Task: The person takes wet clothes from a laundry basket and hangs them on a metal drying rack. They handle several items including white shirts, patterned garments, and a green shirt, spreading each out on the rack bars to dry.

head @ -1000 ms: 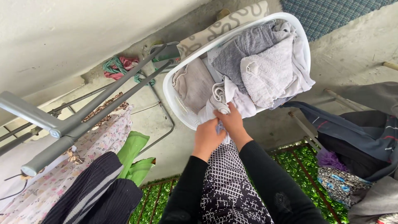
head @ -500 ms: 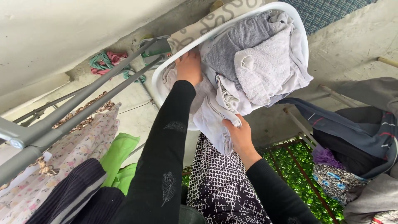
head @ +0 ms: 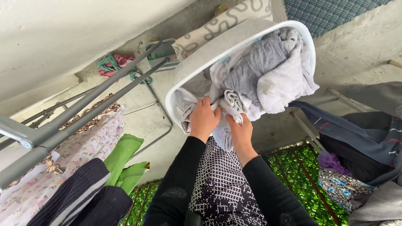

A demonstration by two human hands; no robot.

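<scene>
**Both hands in the basket, most of the wash yet to come out**

We're looking straight down and both our hands are at the near rim of the white laundry basket [head: 190, 71], which sits tilted on the concrete floor [head: 142, 109]. Our left hand [head: 204, 119] has its fingers curled over a pale cloth draped across the basket's near edge, closed on it as far as we can see. Our right hand [head: 239, 130], just beside it, pinches a folded white-and-grey striped piece [head: 232, 101], fingers narrow and wrapped round the fabric. That bundle hangs over the rim toward our patterned skirt [head: 222, 188].

How far along? By our reckoning, some is done: a floral sheet [head: 83, 142], a green cloth [head: 123, 152] and a dark ribbed garment [head: 75, 188] already hang on the grey drying rack [head: 63, 121] at our left. But the basket is heaped high with grey knit [head: 255, 69] and white towelling [head: 280, 86], so plenty is left.

What we can't make out: the fingertips of both hands are buried in the folds, so exactly how much cloth each grips is unclear. The basket's bottom is hidden under the pile. The rack is cut off at the left edge, and the dark bag [head: 364, 138] on the right runs out of view. Whether the two hands hold one item or two, we cannot tell.
</scene>
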